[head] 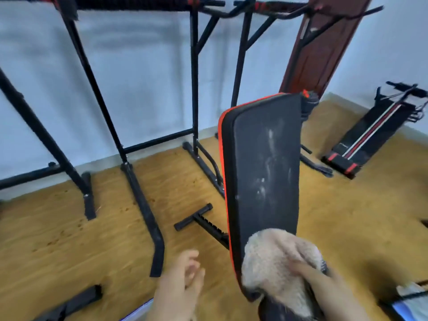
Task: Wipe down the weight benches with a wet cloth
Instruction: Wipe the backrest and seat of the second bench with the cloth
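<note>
As right hand presses cloth, bench pad streaked.

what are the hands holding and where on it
Right hand presses the beige cloth, at its near right edge, onto the bench pad's lower end; any curl of fingers is blurred. Left hand holds nothing.

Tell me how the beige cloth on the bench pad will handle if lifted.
The cloth probably goes floppy: it drapes over the bench pad's edge under the right hand. Its fluffy pile suggests it is light, though any water would add weight. Unlikely to roll or slip away.
</note>
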